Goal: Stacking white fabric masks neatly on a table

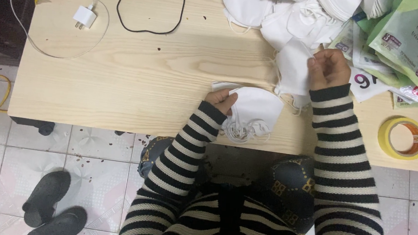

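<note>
Head view: person seated at a pale wooden table (137, 77), sleeves striped black and cream. Left hand (222, 99) lies on the left edge of a folded white face mask (254, 108) at the near table edge, fingers pressed flat on it, not wrapped around it; coiled white ear loops (245, 130) lie just below. Right hand (328, 67) is raised slightly behind it, fingers pinched shut on a second white mask (292, 69), which hangs down from the grip. Heap of white masks (287, 9) at the far edge. Green-and-white packets (413, 44) lie right of the right hand. Yellow tape roll (402, 138) near the right edge. White charger with cable (84, 16) and black cord loop (150, 6) sit far left, well apart.
</note>
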